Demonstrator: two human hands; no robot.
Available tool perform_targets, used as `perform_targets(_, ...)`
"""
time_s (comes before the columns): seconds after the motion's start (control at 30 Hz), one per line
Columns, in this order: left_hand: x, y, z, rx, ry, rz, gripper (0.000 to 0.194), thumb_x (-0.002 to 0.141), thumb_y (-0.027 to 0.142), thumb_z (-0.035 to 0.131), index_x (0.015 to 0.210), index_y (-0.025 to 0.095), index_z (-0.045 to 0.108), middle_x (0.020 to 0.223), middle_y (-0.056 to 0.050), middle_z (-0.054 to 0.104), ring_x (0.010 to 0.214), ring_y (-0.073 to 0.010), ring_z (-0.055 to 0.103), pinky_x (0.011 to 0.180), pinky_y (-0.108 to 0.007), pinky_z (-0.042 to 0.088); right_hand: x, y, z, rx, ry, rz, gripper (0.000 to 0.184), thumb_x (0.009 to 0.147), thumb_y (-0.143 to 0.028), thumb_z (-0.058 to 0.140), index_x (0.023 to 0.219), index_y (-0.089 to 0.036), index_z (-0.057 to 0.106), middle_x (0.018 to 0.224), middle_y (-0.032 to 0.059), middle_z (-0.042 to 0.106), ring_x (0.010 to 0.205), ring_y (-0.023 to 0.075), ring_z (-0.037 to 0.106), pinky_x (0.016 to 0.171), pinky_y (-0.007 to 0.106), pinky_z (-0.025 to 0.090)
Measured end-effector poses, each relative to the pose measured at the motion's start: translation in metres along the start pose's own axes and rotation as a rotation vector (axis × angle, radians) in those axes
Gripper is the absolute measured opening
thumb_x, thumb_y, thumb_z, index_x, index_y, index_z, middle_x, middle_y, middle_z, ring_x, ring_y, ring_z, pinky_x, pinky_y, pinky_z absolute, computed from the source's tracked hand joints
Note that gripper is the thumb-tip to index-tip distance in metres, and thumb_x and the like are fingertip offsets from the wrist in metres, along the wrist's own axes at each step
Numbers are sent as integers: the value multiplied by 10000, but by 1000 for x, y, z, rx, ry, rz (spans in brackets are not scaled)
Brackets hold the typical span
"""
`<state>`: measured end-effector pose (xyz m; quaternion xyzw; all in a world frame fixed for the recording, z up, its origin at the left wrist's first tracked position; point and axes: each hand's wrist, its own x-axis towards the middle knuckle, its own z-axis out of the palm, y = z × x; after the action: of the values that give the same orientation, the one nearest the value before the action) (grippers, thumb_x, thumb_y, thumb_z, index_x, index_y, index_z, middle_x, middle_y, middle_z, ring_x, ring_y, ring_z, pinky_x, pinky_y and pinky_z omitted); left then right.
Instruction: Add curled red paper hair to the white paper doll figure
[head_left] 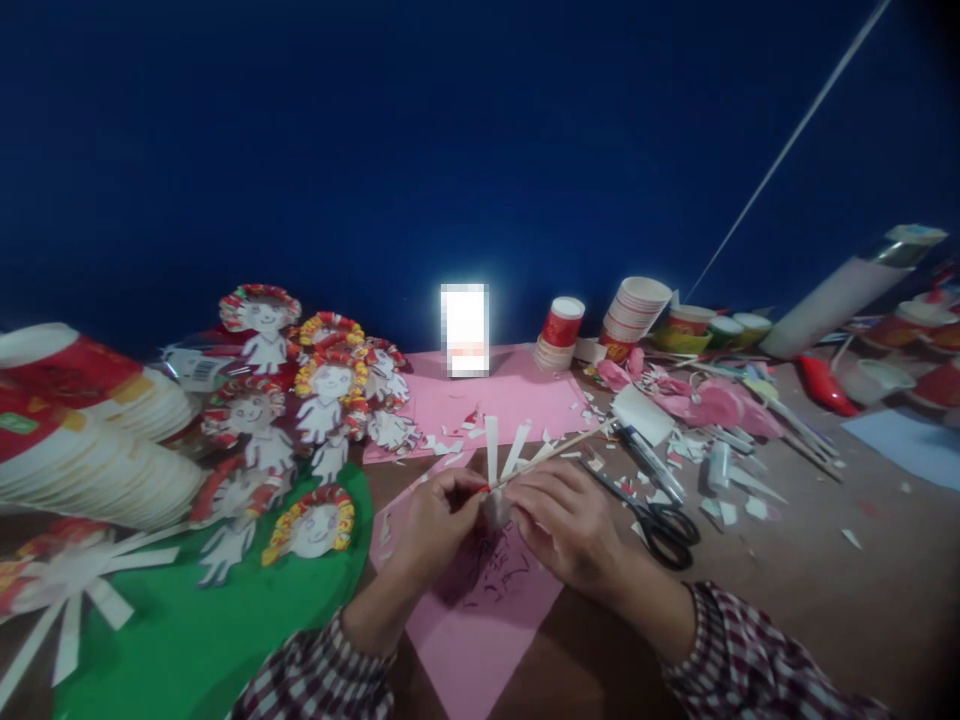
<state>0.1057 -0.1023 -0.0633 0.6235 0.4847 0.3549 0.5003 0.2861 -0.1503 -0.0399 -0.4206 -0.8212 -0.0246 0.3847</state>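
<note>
One blue wall (480,150): dark, plain, behind everything we see.
Brown table (795,570): littered with paper scraps.
Green board (172,640): smooth, rounded edge.
Cup stack (97,465): paper, red and white, at left; we cannot read its print.
Pink sheet (487,665): dark-marked, beneath both hands.
Right hand (574,525): fingers bent against a pale thin stick (559,449); we cannot tell how firmly.
Left hand (442,515): thumb and finger pinching the strip-cut white paper piece (492,448), held between the hands above the sheet.
Barcode label (199,370): blurred, left.
</note>
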Motion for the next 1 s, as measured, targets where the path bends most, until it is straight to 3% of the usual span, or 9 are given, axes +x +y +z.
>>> perform_targets(0.4, -3, 6, 1, 8, -7, 36, 104, 721, 144, 564, 782, 160, 647, 799, -29, 664, 757, -140, 616, 712, -253, 495, -3, 8, 0, -1, -65, 45, 249, 817, -111, 521, 1046, -178, 592, 960, 64, 662, 901, 182, 580, 854, 385, 478)
perform_targets(1.0, -6, 11, 2, 41, 15, 60, 114, 700, 120, 569, 763, 170, 651, 778, -19, 671, 737, -140, 612, 696, -264, 503, -3, 10, 5, -29, -35, 28, 197, 848, -160, 494, 994, -186, 623, 913, 65, 662, 869, 191, 577, 813, 382, 480)
